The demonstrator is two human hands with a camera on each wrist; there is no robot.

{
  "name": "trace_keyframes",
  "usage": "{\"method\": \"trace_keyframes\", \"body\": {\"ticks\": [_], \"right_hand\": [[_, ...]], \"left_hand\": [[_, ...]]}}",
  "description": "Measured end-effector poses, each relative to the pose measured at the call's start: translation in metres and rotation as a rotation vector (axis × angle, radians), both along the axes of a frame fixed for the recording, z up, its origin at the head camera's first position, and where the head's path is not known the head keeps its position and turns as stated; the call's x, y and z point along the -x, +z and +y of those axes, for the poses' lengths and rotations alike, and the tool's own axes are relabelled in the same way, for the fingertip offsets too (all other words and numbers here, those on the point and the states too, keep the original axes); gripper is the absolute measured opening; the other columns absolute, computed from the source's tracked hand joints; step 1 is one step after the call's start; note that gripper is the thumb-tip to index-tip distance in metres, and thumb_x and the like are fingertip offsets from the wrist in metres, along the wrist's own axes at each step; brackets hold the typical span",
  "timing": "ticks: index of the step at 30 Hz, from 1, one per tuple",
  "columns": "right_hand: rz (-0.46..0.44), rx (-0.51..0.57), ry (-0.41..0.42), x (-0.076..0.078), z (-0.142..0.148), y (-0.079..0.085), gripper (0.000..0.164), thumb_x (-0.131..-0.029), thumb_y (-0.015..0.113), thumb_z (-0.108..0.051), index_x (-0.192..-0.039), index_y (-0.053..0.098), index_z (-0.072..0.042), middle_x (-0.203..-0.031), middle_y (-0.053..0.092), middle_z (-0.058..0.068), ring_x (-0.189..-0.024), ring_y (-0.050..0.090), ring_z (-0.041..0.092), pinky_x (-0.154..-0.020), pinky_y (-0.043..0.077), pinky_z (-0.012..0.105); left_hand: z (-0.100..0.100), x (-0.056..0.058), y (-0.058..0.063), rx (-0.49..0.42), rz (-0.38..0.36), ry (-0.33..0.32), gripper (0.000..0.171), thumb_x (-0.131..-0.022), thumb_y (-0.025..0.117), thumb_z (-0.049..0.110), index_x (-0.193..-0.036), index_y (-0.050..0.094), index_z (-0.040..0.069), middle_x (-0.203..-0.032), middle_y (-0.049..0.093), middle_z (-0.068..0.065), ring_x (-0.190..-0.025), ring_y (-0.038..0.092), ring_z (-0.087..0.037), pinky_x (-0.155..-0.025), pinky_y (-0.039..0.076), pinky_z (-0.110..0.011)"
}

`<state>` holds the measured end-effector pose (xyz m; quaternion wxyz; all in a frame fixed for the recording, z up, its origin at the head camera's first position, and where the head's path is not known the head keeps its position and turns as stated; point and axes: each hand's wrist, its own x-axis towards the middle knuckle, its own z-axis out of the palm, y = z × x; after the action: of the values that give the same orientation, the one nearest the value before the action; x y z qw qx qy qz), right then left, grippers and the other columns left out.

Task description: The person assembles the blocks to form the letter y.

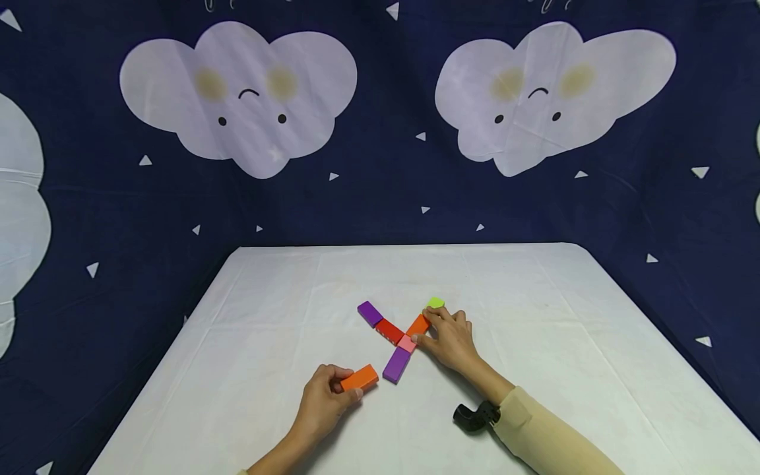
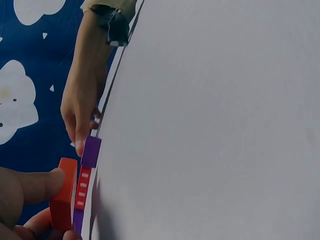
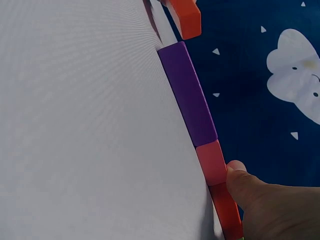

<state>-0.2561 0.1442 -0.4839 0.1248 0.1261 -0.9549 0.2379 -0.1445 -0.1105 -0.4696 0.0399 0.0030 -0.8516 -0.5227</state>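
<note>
My left hand pinches an orange block between thumb and fingers, just left of a joined figure of blocks. That block appears large in the left wrist view. My right hand has its thumb by a pink block and its index fingertip near the joint of a second orange block and a lime green block, spanning the orange one. A purple block extends toward me from the pink one. A red block with white marks and another purple block branch off to the upper left.
The blocks lie on a white-covered table. Behind it hangs a dark blue cloth with clouds and small triangles. A black strap mount sits at my right wrist, beside a beige sleeve.
</note>
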Motion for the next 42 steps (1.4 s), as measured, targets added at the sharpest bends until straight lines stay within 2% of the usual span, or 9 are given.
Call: {"method": "trace_keyframes", "body": {"ticks": [4,13,19,24,31,35,38,42], "right_hand": [[-0.004,0.000,0.000,0.000,0.000,-0.001,0.065,-0.077,0.071,-0.048,-0.129,0.059,-0.010,-0.132,0.056,0.004,-0.091,0.040,0.027,-0.071,0.026,0.035],[-0.011,-0.004,0.000,0.001,0.000,-0.001,0.066,-0.077,0.071,-0.048,-0.129,0.058,-0.011,-0.133,0.055,0.004,-0.092,0.040,0.028,-0.072,0.027,0.035],[-0.009,-0.001,-0.002,0.001,-0.001,-0.001,0.066,-0.076,0.071,-0.048,-0.129,0.059,-0.010,-0.132,0.056,0.003,-0.092,0.040,0.028,-0.072,0.026,0.035],[-0.007,0.002,-0.002,0.001,-0.001,-0.002,0.066,-0.076,0.072,-0.048,-0.129,0.059,-0.010,-0.132,0.056,0.003,-0.092,0.040,0.028,-0.072,0.026,0.035],[-0.009,0.003,0.001,0.001,0.000,-0.002,0.066,-0.077,0.071,-0.048,-0.129,0.058,-0.011,-0.133,0.055,0.003,-0.093,0.040,0.028,-0.072,0.026,0.035],[-0.008,0.004,0.001,0.001,0.000,-0.002,0.066,-0.077,0.071,-0.048,-0.129,0.058,-0.011,-0.133,0.055,0.003,-0.092,0.040,0.027,-0.071,0.026,0.034],[-0.006,0.002,0.001,0.001,0.000,-0.001,0.066,-0.077,0.071,-0.048,-0.129,0.058,-0.011,-0.133,0.055,0.003,-0.092,0.040,0.028,-0.071,0.026,0.034],[-0.002,-0.001,0.000,0.001,0.000,-0.002,0.066,-0.077,0.071,-0.048,-0.129,0.058,-0.010,-0.133,0.056,0.004,-0.092,0.040,0.028,-0.071,0.026,0.035]], "left_hand": [[0.004,-0.002,-0.001,0.030,0.019,-0.007,0.031,-0.066,0.081,0.009,-0.093,0.066,0.003,-0.082,0.053,-0.005,-0.073,0.046,-0.011,-0.064,0.038,-0.017],[0.009,-0.006,-0.005,0.168,0.053,-0.037,0.030,-0.066,0.082,0.016,-0.089,0.065,0.010,-0.077,0.049,0.002,-0.077,0.040,-0.008,-0.065,0.032,-0.019],[0.009,-0.006,-0.008,0.228,0.116,-0.050,0.030,-0.064,0.081,0.016,-0.088,0.063,0.012,-0.078,0.051,0.005,-0.077,0.040,-0.008,-0.065,0.033,-0.018],[0.009,-0.006,-0.010,0.273,0.126,-0.057,0.033,-0.063,0.081,0.018,-0.091,0.064,0.014,-0.080,0.051,0.007,-0.078,0.040,-0.007,-0.065,0.033,-0.018],[0.008,-0.007,-0.008,0.231,0.107,-0.077,0.041,-0.065,0.082,0.019,-0.101,0.065,0.011,-0.089,0.055,0.005,-0.083,0.040,-0.008,-0.069,0.035,-0.018],[0.002,-0.006,-0.005,0.205,0.110,-0.110,0.041,-0.068,0.081,0.019,-0.105,0.066,0.012,-0.095,0.060,0.003,-0.086,0.040,-0.009,-0.073,0.037,-0.019],[-0.003,-0.004,-0.003,0.208,0.107,-0.149,0.039,-0.071,0.079,0.020,-0.107,0.067,0.014,-0.099,0.063,0.004,-0.089,0.040,-0.009,-0.076,0.036,-0.020],[-0.010,0.002,-0.001,0.211,0.082,-0.238,0.037,-0.075,0.076,0.024,-0.110,0.067,0.015,-0.104,0.064,0.005,-0.091,0.040,-0.010,-0.077,0.034,-0.021]]}}
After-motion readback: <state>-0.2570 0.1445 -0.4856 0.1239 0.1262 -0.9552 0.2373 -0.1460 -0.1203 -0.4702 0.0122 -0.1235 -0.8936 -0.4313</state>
